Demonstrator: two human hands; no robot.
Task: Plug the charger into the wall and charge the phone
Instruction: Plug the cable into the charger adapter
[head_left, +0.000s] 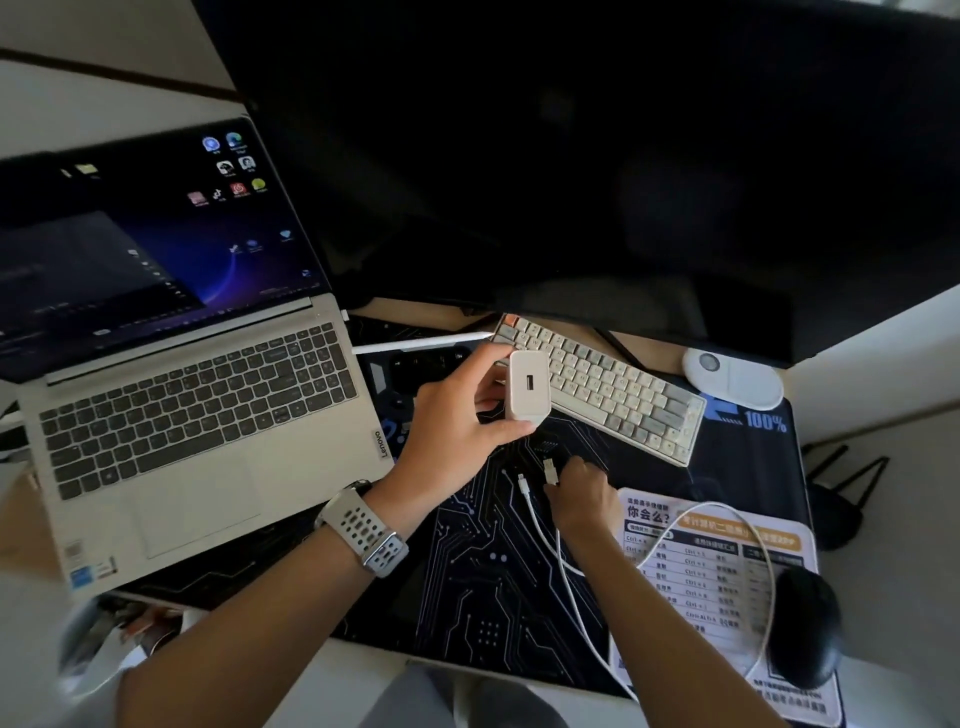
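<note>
The left hand is up off the desk, fingers and thumb curled round a white charger block, gripping it by its sides with the USB port facing up toward the camera. A pale perforated watch strap sits on that wrist. The block hangs in the air just in front of the near-left corner of the small cream keyboard.

Down below, the right hand is low on the dark circuit-print desk mat, fingertips pinching the larger plug of the white cable. That plug points up toward the charger, with a clear gap between them. The cable's other, slimmer end lies loose on the mat just left of the right hand, and the rest of the white lead loops away across the printed shortcut sheet to the right, curving back near the black mouse.

To the left sits an open silver laptop, screen lit. A white stylus lies between the laptop and the keyboard. A big dark monitor looms over the back of the desk, with a white oval device under its right edge. I can't pick out a phone or a wall socket from here.
</note>
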